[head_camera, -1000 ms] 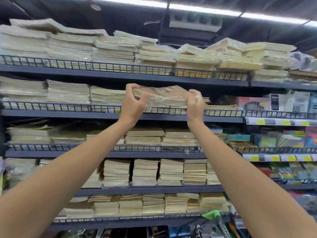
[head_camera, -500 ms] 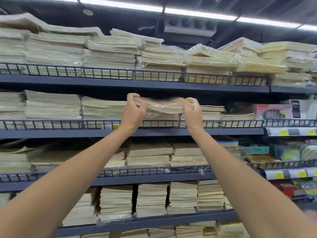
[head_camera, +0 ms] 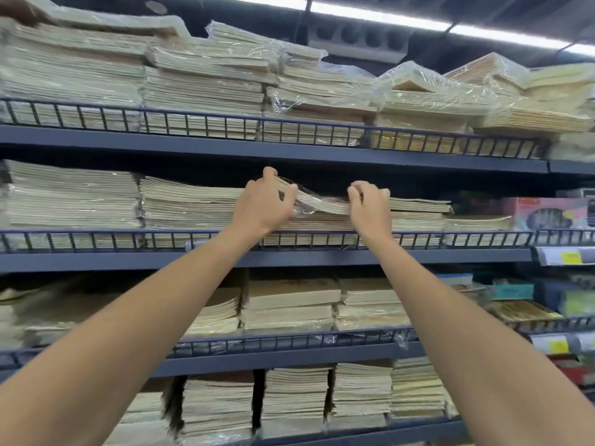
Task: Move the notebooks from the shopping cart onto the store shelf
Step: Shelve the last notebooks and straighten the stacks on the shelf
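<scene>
Where hands [head_camera: 261, 210] [head_camera: 370, 211] pinch, plastic-wrapped notebooks [head_camera: 322, 204], wire-railed shelf [head_camera: 450, 256].

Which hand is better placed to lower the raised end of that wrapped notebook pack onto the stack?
Probably the left. The left hand grips the raised end of the pack, above the stack; the right hand holds the lower end, close to it.

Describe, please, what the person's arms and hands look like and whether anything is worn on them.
The left hand and the right hand are bare, without gloves. The left forearm and the right forearm show no sleeve down to the frame's edge, and neither wrist carries a watch or bracelet. Rings cannot be told.
</scene>
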Demonstrator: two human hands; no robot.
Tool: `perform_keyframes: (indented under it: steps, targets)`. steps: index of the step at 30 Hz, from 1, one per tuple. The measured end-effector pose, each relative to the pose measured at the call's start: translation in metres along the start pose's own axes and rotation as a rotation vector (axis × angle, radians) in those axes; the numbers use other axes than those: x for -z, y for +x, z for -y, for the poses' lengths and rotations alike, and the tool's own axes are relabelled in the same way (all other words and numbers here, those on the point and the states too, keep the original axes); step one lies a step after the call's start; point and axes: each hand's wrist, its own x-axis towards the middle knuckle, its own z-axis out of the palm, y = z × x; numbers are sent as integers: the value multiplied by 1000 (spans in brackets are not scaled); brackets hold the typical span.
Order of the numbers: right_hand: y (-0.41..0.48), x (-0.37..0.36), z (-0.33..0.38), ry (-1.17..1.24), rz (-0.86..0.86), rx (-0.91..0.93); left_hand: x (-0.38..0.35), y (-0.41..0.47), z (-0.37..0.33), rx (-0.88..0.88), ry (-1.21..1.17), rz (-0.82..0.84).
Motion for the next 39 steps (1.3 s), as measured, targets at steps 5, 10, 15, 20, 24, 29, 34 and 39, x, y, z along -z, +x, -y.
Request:
perform_keyframes:
  steps: [5, 10, 15, 20, 24, 29, 34, 39]
  targets:
    - [-1, -4, 0, -9, 54, -96, -8, -8, -5, -26, 348, -76]
    - [-7, 4, -10, 111, 115, -240, -9, -11, -15, 96, 228, -26]
    - [-7, 5, -6, 138, 115, -230, -14, -8, -16, 294, 70, -51]
    - [-3, 2, -9, 179, 101, -316, -22, -7, -10, 284, 82, -97]
    - [2, -5, -10, 197, 92, -371, -22, 0, -4, 201, 161, -107]
    - [4, -18, -8, 170, 0, -382, -19, 14, -1, 120, 315, -28]
    - [-1, -20, -8, 180, -22, -335, -24, 11, -1, 84, 422, -30]
    - [-9, -22, -9, 199, -31, -304, -24, 1, 2, 84, 428, -6]
